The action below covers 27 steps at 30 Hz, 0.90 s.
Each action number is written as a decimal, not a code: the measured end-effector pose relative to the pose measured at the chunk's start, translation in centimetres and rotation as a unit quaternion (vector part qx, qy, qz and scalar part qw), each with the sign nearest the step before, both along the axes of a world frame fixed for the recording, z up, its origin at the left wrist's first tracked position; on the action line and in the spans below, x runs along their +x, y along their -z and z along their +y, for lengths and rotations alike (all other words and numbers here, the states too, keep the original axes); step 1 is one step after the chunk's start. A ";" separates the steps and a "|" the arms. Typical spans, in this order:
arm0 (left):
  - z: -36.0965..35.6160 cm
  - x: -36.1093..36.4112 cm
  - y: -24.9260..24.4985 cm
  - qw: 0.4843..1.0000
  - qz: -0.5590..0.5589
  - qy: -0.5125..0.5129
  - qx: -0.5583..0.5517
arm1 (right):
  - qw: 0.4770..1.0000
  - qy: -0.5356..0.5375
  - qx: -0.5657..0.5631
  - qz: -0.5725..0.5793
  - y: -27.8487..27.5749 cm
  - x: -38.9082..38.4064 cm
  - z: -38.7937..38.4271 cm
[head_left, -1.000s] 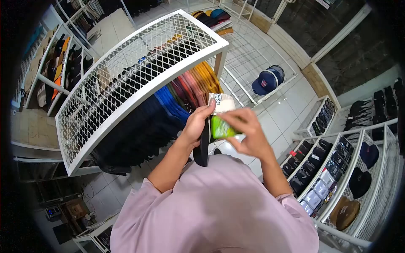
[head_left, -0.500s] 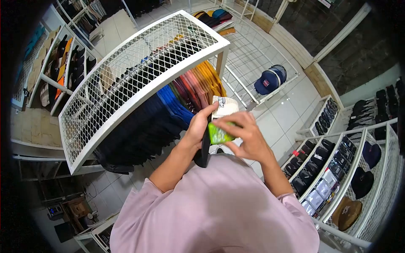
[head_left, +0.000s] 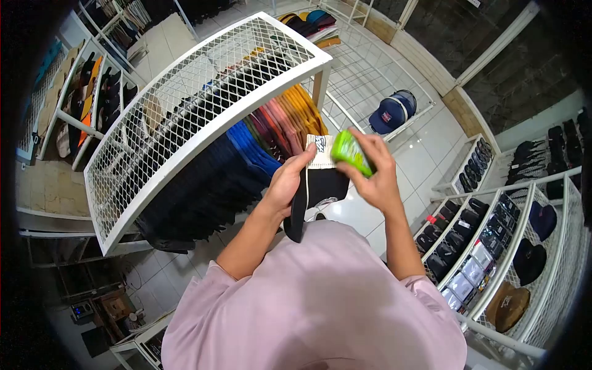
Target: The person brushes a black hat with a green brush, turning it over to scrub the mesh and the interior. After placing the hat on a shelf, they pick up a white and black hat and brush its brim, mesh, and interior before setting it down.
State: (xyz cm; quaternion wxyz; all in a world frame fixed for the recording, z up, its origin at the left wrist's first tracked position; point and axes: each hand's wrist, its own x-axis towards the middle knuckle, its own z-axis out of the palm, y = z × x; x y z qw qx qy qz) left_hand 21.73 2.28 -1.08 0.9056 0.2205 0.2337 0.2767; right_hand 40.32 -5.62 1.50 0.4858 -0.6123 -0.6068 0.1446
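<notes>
My left hand (head_left: 288, 183) holds a black sock-like cloth item (head_left: 324, 186) by its left edge, thumb on top near a cream ribbed band (head_left: 319, 151) with dark lettering. The black part hangs down toward my shirt, with a light print on its lower right. In my right hand (head_left: 376, 169) is a bright green packet or box (head_left: 352, 154), gripped between thumb and fingers just right of the cream band. The green thing is slightly blurred, so its wording cannot be read.
A white mesh-topped rack (head_left: 206, 92) with hanging clothes (head_left: 246, 151) stands ahead on the left. Beyond my hands, a navy cap (head_left: 388, 115) sits on a low wire rack. White shelves (head_left: 493, 246) with packaged goods and hats are at right.
The green thing and my right hand have moved up and right, off the black cloth. More of the cloth's black part and its print now shows.
</notes>
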 end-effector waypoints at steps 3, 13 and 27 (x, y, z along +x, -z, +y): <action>0.2 -0.1 0.4 0.999 -0.037 0.009 -0.021 | 0.999 -0.015 0.041 -0.021 0.2 -1.2 0.5; 0.9 -2.2 -1.1 0.996 -0.026 0.038 0.072 | 0.996 0.016 0.003 0.089 2.8 1.9 0.7; 1.7 -2.7 0.4 0.984 -0.168 0.001 -0.061 | 0.991 0.062 0.099 0.070 3.2 -2.7 0.4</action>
